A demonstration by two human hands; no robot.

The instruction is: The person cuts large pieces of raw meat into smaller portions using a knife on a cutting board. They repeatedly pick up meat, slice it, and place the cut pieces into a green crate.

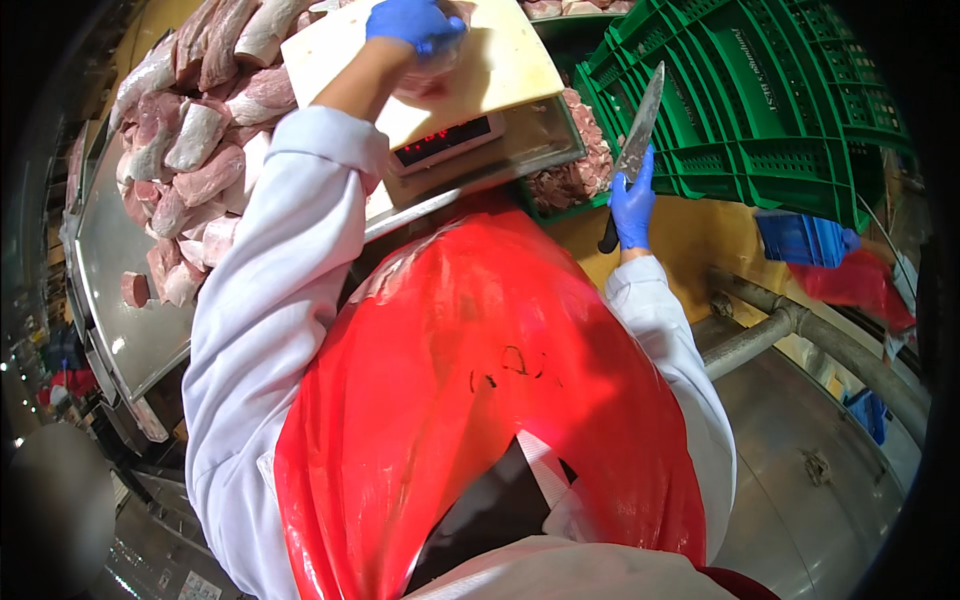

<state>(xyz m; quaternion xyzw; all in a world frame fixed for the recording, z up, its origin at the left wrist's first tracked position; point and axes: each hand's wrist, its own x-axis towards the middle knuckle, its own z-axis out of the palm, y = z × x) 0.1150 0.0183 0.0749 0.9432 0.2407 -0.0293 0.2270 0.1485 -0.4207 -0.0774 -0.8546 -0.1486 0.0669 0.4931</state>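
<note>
Both of my hands wear blue gloves. At the top, my left hand [412, 24] is closed over a piece of raw meat [432, 78], which lies on a white cutting board [515, 60]. The meat is blurred and partly hidden by my hand and wrist. Off to the right of the board, my right hand [631, 208] grips a knife [641, 122] by its black handle. Its blade points up and away from me, apart from the meat. Beneath the board's near edge a scale [448, 147] shows a lit red display.
Large pieces of raw meat [205, 165] are heaped on a steel table [135, 310] at left. A green crate [550, 213] with cut meat [578, 165] stands beside the scale. Green crates [745, 100] lean at the upper right. Metal pipe railing [765, 330] runs at right, near another person's blue glove [851, 240].
</note>
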